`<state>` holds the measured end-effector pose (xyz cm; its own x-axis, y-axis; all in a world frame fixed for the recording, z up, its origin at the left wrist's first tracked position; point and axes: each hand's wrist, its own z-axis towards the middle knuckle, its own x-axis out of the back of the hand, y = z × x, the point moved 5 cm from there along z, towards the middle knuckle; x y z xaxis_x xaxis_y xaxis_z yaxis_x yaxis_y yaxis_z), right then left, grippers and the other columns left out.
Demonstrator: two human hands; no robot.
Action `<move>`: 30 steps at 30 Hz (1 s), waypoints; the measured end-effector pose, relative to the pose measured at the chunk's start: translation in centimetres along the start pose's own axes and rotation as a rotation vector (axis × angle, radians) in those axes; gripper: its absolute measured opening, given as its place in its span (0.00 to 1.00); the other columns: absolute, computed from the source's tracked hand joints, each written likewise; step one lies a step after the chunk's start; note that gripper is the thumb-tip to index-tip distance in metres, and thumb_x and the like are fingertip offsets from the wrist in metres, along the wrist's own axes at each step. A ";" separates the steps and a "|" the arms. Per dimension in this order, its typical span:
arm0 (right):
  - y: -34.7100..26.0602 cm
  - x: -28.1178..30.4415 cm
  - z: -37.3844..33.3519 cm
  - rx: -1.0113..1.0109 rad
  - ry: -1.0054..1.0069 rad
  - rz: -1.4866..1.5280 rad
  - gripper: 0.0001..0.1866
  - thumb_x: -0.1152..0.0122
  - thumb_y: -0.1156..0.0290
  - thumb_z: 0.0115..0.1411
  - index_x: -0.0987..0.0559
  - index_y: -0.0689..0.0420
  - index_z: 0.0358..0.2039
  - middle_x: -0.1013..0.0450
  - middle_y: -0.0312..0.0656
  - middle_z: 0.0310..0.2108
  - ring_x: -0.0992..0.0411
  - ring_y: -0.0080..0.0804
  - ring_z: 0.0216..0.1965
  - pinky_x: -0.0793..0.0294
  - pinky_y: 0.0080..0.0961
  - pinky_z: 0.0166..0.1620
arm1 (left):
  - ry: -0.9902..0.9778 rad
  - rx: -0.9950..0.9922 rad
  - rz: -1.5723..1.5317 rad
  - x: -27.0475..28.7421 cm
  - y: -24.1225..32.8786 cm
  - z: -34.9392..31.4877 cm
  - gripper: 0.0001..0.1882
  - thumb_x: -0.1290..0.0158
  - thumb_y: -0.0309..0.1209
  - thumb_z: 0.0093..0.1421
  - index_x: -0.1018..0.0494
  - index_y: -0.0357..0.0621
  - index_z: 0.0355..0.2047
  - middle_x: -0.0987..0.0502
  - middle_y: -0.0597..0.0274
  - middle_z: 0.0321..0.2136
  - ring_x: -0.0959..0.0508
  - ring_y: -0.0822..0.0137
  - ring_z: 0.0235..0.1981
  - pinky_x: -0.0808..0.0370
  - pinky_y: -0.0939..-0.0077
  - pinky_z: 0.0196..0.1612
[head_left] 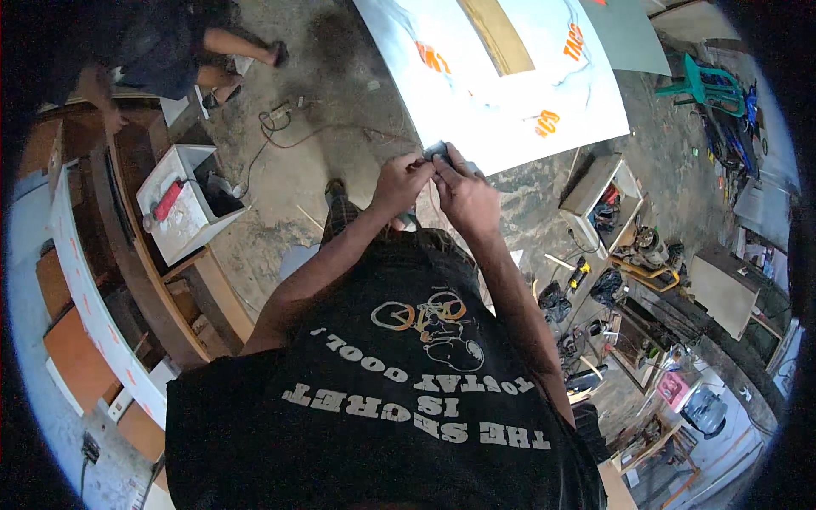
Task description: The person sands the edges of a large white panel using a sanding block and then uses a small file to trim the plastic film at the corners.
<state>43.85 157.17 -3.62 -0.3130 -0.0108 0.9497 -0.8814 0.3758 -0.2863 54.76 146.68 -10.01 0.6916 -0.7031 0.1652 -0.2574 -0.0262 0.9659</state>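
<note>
Left hand [401, 183] and right hand [463, 194] touching, both pinching small dark object [439, 153] above concrete floor [340, 153].

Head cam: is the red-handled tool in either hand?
No. The red-handled tool lies on the white box at left, while both hands, left hand and right hand, meet on a small dark object.

Small dark object [444, 153] is hiding mostly behind fingers [425, 166], too small to identify; other person [161, 42] is being cut off by pic edge.
</note>
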 end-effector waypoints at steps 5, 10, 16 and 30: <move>0.2 0.5 -3.3 0.046 0.162 0.142 0.20 0.33 0.63 0.64 0.18 0.49 0.57 0.24 0.43 0.61 0.16 0.50 0.43 0.15 0.40 0.44 | 0.009 0.055 0.055 -1.8 -0.5 -2.8 0.17 0.43 0.37 0.63 0.24 0.32 0.29 0.24 0.53 0.21 0.24 0.67 0.24 0.29 0.63 0.30; -0.5 0.6 -4.4 -0.007 0.072 0.140 0.28 0.34 0.64 0.63 0.25 0.45 0.64 0.31 0.41 0.68 0.18 0.51 0.47 0.15 0.40 0.43 | -0.004 0.141 0.044 -1.2 -0.5 -2.2 0.17 0.43 0.38 0.63 0.23 0.32 0.31 0.23 0.52 0.21 0.23 0.66 0.24 0.28 0.63 0.30; -1.1 0.3 -2.5 0.042 0.042 -0.069 0.30 0.36 0.66 0.63 0.27 0.43 0.67 0.32 0.38 0.69 0.18 0.50 0.42 0.14 0.41 0.41 | 0.140 0.104 -0.051 -0.7 -0.6 -1.2 0.16 0.44 0.37 0.62 0.23 0.32 0.29 0.23 0.53 0.20 0.23 0.67 0.22 0.28 0.61 0.28; -1.8 -0.4 -0.8 0.095 0.097 -0.116 0.28 0.37 0.67 0.65 0.26 0.46 0.66 0.32 0.41 0.70 0.18 0.54 0.41 0.13 0.41 0.41 | 0.213 -0.026 -0.062 0.9 0.7 0.0 0.15 0.45 0.33 0.65 0.25 0.30 0.29 0.23 0.55 0.20 0.25 0.72 0.23 0.30 0.68 0.28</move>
<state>45.81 157.23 -3.35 -0.1753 0.0424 0.9836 -0.9407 0.2876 -0.1800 55.19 146.04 -9.15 0.8333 -0.5346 0.1409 -0.1942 -0.0445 0.9800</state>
